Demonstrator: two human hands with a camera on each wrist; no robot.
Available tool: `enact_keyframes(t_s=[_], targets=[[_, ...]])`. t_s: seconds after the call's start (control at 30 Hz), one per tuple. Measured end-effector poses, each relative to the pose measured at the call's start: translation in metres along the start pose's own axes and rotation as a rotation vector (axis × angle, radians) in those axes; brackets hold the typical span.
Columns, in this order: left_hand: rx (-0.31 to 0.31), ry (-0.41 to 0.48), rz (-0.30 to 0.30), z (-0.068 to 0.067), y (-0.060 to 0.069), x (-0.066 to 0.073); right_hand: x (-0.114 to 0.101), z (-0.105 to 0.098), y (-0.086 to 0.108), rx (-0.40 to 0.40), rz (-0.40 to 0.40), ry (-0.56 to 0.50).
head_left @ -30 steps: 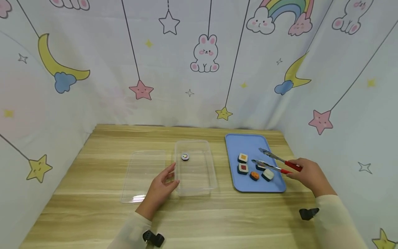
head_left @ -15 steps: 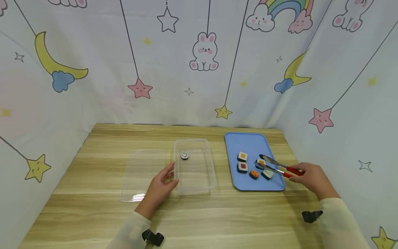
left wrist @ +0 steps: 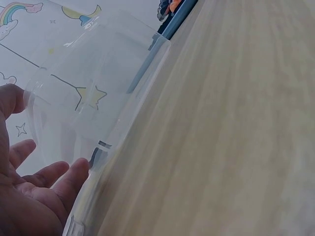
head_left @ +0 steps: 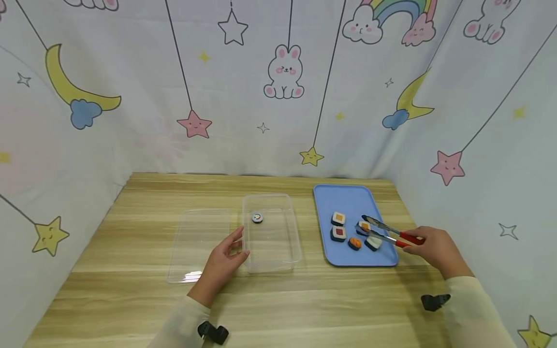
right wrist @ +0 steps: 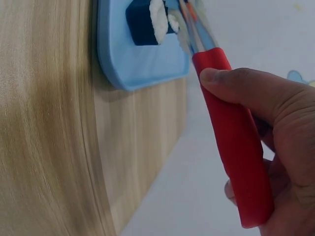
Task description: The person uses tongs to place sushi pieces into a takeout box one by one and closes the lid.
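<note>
The right hand (head_left: 439, 246) grips red-handled metal tongs (head_left: 385, 235); in the right wrist view its thumb lies on the red handle (right wrist: 234, 142). The tongs' tips stand on either side of a sushi piece with a yellow-orange centre (head_left: 364, 226) on the blue tray (head_left: 348, 258). Several other sushi pieces lie there: yellow-centred (head_left: 338, 218), red-centred (head_left: 338, 233), orange-topped (head_left: 354, 243) and white-topped (head_left: 373, 243). The left hand (head_left: 221, 263) touches the left wall of a clear box (head_left: 271, 241) with spread, relaxed fingers. One round sushi piece (head_left: 257, 218) sits inside the box.
A clear flat lid (head_left: 196, 246) lies on the wooden table (head_left: 270, 314), left of the box and partly behind the left hand. A patterned curtain (head_left: 243, 145) stands behind the table and along both sides.
The tongs have moved slightly right and down, and their tips have come closer together around the yellow-orange-centred piece. The left hand stays at the box wall.
</note>
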State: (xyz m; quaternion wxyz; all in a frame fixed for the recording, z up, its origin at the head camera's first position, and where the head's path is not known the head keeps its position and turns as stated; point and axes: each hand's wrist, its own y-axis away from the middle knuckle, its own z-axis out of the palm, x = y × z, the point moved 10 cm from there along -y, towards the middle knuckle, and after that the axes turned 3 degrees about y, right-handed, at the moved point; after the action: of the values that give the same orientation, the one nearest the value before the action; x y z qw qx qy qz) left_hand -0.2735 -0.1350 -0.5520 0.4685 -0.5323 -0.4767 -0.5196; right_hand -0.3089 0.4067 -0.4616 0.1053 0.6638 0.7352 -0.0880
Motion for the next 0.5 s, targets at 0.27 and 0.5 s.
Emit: enact_keyframes(t_s=[0.27,0.5], targets=[[-0.001,-0.026,0.001,0.001,0.000,0.000,-0.003,-0.011,-0.002,0.052,-0.004,-0.023],[0.004,-0.025,0.001,0.001,0.001,0.002,-0.027,-0.031,-0.014,0.091,-0.029,-0.060]])
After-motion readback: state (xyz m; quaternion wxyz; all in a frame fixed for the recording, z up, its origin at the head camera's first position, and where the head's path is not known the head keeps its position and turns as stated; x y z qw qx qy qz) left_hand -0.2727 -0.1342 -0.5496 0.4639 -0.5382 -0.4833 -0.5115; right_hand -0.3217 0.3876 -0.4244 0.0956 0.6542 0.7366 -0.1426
